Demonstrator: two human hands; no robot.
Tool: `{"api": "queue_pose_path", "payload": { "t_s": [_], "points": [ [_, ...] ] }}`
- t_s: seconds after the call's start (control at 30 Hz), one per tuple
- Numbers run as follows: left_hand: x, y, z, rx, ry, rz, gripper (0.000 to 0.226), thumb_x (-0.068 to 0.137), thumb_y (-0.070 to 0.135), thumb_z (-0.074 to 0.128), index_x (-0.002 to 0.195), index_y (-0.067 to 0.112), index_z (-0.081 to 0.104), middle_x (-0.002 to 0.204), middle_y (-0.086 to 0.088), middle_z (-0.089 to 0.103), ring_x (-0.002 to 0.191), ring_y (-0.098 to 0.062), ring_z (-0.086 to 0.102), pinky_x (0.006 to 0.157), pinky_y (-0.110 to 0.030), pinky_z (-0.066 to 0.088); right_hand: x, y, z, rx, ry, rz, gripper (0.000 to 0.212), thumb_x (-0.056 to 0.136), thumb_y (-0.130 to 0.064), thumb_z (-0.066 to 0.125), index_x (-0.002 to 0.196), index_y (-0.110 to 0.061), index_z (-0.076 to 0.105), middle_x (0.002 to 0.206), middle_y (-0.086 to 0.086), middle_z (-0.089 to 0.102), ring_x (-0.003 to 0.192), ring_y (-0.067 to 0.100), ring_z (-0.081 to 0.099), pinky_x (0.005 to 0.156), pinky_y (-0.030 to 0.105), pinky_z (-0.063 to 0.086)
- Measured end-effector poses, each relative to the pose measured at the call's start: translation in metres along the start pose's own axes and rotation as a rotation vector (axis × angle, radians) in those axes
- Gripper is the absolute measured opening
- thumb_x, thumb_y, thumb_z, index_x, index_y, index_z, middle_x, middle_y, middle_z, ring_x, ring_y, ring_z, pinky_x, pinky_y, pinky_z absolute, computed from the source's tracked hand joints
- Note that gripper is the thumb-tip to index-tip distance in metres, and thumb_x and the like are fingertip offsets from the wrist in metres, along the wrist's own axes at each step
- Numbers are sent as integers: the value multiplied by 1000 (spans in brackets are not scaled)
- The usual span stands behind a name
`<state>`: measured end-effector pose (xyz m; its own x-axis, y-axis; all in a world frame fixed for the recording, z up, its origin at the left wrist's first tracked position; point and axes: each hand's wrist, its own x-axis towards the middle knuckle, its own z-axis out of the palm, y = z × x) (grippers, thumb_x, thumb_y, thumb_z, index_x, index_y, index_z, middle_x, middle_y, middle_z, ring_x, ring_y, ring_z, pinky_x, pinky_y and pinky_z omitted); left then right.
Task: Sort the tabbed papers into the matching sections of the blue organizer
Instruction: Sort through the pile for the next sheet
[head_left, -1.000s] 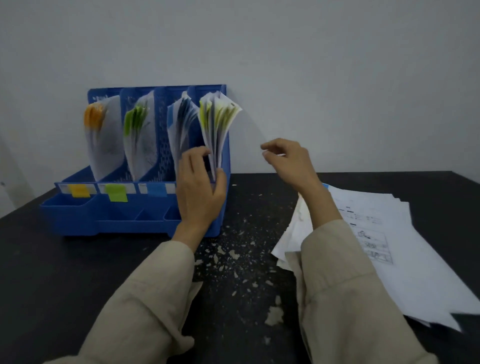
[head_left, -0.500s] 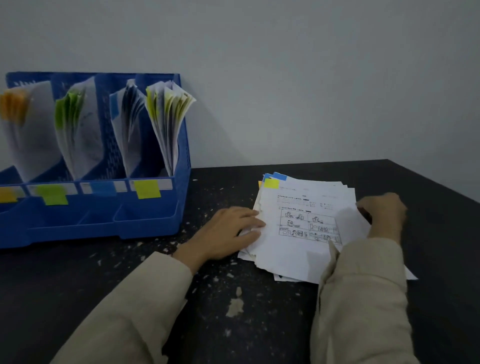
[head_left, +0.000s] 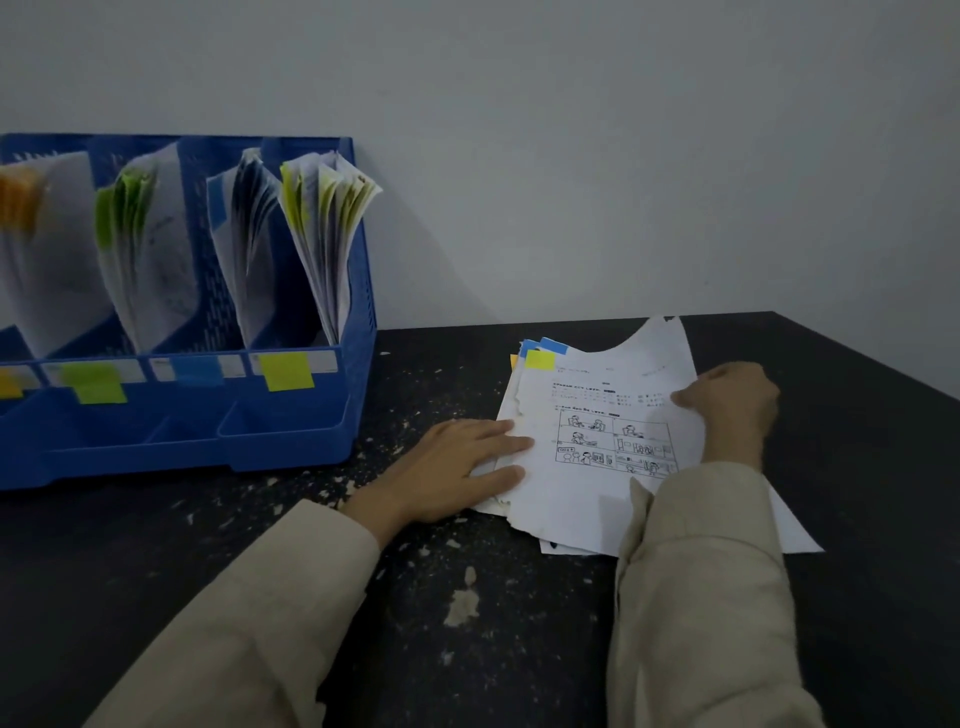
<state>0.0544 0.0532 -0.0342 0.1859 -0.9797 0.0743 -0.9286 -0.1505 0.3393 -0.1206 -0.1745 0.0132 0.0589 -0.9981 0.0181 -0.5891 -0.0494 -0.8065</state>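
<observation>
On table (head_left: 156, 571): top sheet (head_left: 597, 415) lengthwise front-back, tab rearward.

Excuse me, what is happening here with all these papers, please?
A person is sorting tabbed papers into a blue organizer. The left hand lies flat on the edge of the loose stack, and the right hand grips the top sheet, which has a yellow tab. The organizer's sections, marked orange, green, blue and yellow, already hold papers.
</observation>
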Motion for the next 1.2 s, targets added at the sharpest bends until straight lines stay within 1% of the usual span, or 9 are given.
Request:
{"api": "queue_pose_path", "payload": {
  "t_s": [0.17, 0.33, 0.53, 0.67, 0.87, 1.0, 1.1, 1.13, 1.2],
  "points": [
    [0, 1, 0, 14, -19, -9, 60, 83, 64, 27, 141, 46, 29, 155, 11, 20, 141, -10, 18, 116, -35, 10, 2, -2, 5, 53, 79, -48, 26, 79, -7, 73, 104, -4, 68, 114, 18, 64, 109, 33, 58, 97, 42, 46],
    [1, -1, 1, 23, -23, -12, 65, 80, 72, 24, 141, 49, 27, 156, 11, 19, 141, -10, 18, 117, -38, 12, 4, 2, 5, 98, 145, -138, 19, 87, 3, 56, 100, 1, 69, 107, 22, 66, 96, 34, 62, 71, 25, 40],
    [1, -1, 1, 27, -9, -9, 69, 78, 75, 20, 141, 48, 27, 156, 11, 20, 141, -10, 19, 117, -39, 13, 3, -1, 5, 185, 204, -161, 21, 94, -8, 49, 113, -1, 58, 119, 19, 58, 107, 33, 56, 76, 29, 38],
    [-1, 2, -1, -2, 5, -25, 56, 93, 60, 33, 145, 42, 24, 156, 10, 19, 141, -10, 19, 117, -35, 12, 1, -4, 5, 229, 260, -272, 19, 97, -9, 44, 111, -2, 55, 105, 13, 56, 99, 27, 53, 81, 33, 38],
    [-1, 7, -24, -410, 287, -42, 49, 90, 41, 54, 137, 45, 39, 155, 11, 17, 139, -6, 18, 110, -27, 18, 3, -17, 8, 761, 93, -343, 11, 95, -11, 51, 105, -14, 53, 99, 1, 56, 92, 12, 53, 76, 21, 43],
    [-6, 17, -59, -582, 419, 28, 56, 78, 44, 62, 130, 51, 44, 154, 14, 10, 137, 1, 16, 107, -27, 22, -9, -48, 3, 933, -7, -382, 14, 95, -10, 51, 87, -22, 50, 79, -7, 53, 72, 2, 49, 61, 9, 41],
    [-14, 17, -87, -617, 466, 76, 59, 75, 42, 68, 130, 49, 46, 153, 11, 17, 126, 19, 25, 100, -10, 34, -26, -75, 1, 998, -81, -469, 2, 96, -14, 51, 96, -16, 51, 75, -11, 51, 68, -3, 47, 60, 6, 40],
    [-18, 15, -95, -617, 459, 110, 58, 78, 38, 71, 130, 45, 48, 150, 8, 25, 125, 17, 31, 100, -11, 38, -32, -83, 2, 1018, -107, -504, 3, 96, -14, 51, 99, -14, 50, 74, -12, 51, 69, -3, 47, 61, 5, 40],
    [-27, 11, -111, -601, 463, 158, 53, 83, 22, 71, 130, 36, 51, 141, 3, 40, 124, -2, 45, 101, -28, 46, -45, -100, 4, 1043, -174, -566, 5, 96, -13, 52, 100, -12, 50, 74, -11, 51, 69, -2, 48, 64, 7, 40]
  ]
}}
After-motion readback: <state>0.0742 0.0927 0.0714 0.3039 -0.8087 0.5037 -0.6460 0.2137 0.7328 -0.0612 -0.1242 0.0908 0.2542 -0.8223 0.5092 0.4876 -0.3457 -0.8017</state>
